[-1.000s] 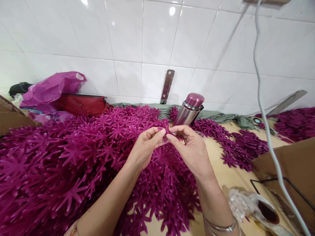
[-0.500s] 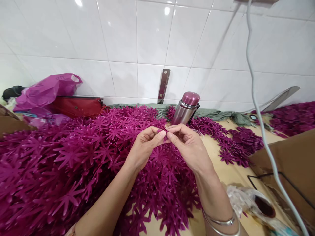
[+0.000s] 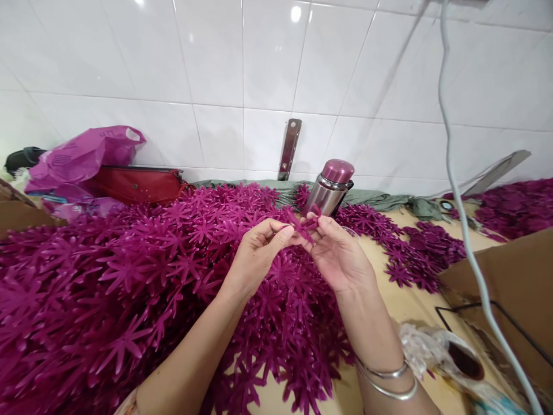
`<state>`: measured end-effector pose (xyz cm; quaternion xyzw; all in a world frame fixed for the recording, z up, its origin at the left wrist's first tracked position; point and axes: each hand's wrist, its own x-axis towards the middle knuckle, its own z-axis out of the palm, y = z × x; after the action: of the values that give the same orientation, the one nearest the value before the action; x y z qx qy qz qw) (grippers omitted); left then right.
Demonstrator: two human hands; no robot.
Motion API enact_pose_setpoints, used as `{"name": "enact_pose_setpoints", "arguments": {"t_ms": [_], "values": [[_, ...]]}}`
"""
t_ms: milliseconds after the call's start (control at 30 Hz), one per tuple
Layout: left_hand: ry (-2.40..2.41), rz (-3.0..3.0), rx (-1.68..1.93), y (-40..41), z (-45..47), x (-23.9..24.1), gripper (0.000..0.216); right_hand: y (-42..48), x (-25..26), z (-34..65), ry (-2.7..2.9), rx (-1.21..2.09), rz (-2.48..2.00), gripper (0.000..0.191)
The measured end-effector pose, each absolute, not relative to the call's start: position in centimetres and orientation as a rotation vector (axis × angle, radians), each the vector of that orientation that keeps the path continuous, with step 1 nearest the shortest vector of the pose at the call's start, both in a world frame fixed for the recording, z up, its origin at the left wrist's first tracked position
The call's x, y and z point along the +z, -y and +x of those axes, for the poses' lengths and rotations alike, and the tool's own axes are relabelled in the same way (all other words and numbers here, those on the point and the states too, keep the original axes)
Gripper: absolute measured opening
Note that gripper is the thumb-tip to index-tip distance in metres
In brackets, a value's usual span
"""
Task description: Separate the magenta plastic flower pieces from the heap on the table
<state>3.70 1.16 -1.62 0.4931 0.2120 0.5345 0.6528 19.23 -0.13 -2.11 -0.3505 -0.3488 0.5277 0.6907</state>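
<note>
Between my two hands is a small magenta flower-shaped piece (image 3: 304,229) with narrow petals, raised above a big heap of similar magenta flower pieces (image 3: 181,271). My left hand (image 3: 263,245) pinches one edge of it between thumb and index finger. From the other side, my right hand (image 3: 339,248) grips it with thumb and fingertips, palm turned partly up. Just behind the hands stands a steel thermos (image 3: 330,187) with a pink lid. Fingers cover part of the held piece.
Smaller piles of magenta pieces (image 3: 425,253) lie to the right on the yellowish table (image 3: 375,262). A cardboard box (image 3: 510,288) and a hanging pale cable (image 3: 458,202) are at right, near a plastic-wrapped cup (image 3: 464,360). A red purse (image 3: 133,184) and purple bag (image 3: 86,155) sit back left.
My right hand has turned its palm upward and its fingers have opened out somewhat, so more of the magenta petals show. My left hand keeps its pinch in nearly the same place.
</note>
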Motion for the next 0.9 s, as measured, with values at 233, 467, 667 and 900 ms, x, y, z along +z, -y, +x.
{"name": "enact_pose_setpoints", "arguments": {"t_ms": [233,467,667,900], "values": [[-0.581,1.192,1.402,-1.2,3.1,-1.1,0.019,-1.7,-3.5,21.0,0.512,1.009,-0.71,0.021],[-0.61,1.004,1.444,-1.8,2.6,-0.9,0.024,-1.3,-3.8,19.9,0.659,1.104,-0.749,0.014],[-0.618,0.821,1.435,-2.4,2.8,-1.5,0.032,-1.0,-3.2,19.5,0.68,1.251,-0.784,0.038],[-0.576,0.654,1.401,-2.8,2.7,-2.0,0.03,-0.9,-3.4,18.7,0.705,1.051,-0.78,0.025]]}}
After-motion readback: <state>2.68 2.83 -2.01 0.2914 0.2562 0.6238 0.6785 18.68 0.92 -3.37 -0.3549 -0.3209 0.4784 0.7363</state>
